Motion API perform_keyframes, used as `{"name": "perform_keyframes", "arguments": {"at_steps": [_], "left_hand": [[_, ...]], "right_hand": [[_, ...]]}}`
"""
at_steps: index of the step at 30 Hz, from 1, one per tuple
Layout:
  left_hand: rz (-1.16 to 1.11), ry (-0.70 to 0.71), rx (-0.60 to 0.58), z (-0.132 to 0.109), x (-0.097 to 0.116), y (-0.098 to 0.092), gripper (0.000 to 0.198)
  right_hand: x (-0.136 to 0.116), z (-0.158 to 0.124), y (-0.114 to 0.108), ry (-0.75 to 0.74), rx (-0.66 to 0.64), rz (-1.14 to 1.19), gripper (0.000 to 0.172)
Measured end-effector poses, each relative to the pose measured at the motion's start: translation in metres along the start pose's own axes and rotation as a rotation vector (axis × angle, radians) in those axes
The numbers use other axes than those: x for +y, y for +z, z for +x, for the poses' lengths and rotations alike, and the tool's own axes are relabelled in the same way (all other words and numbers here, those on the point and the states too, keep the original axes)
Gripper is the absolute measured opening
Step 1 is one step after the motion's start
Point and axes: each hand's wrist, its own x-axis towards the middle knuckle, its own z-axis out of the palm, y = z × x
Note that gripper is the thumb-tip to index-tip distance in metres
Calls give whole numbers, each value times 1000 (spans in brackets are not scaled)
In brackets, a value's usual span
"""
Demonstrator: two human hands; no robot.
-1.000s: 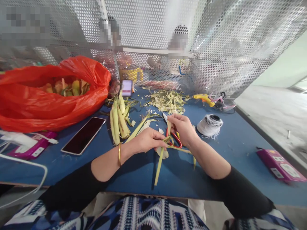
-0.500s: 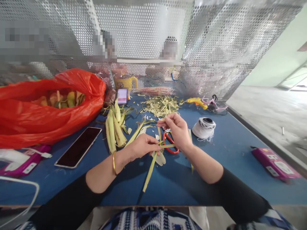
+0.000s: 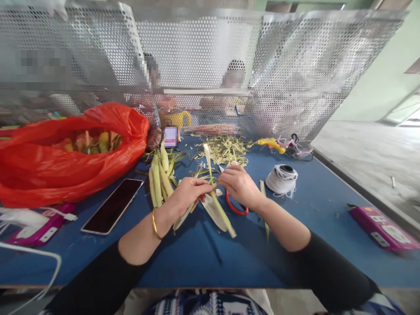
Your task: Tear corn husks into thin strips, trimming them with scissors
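Between my hands are pale green corn husk strips, crossing one another at my fingertips. My left hand, with a gold bangle at the wrist, pinches the strips at the crossing. My right hand is closed, thumb and fingers together, on the strips right beside it. One strip points away from me and another slants down to the right. Under my right hand lie red-handled scissors, partly covered. Loose husk pieces lie on the table below my hands.
Whole corn husks lie left of my hands, near a phone and a red plastic bag. Husk scraps, a yellow glue gun and a white thread spool lie beyond. A purple box is at right. Perforated metal panel stands behind.
My right hand has come down and closer to my left hand. The strips have turned: the lower end now points down to the right, another points away. The view has tilted slightly.
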Motion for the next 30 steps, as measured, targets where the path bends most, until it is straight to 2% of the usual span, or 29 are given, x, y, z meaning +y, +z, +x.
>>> {"name": "perform_keyframes", "arguments": {"at_steps": [4,8,9,13,17,23,30], "left_hand": [[-30,25,15,2,-4,5,17],[-151,-6,36,3,-11,9,13],[-196,-19,23,4,-13,10,14],[-405,-72,-27,5,-18,12,19],[-510,-134,-5,6,-17,12,23],[-539,-66,-68,4,-9,8,25],[-558,-67,55,5,-8,4,10]], "right_hand": [[0,-1,2,4,57,-138,27],[-16,2,-10,-34,208,-156,20],[-22,2,-13,-92,207,-142,21],[-40,3,-9,-365,45,-216,27],[-43,0,6,-443,-21,-362,25],[-39,-1,7,-382,81,-389,28],[-47,-3,3,-488,178,-253,19]]}}
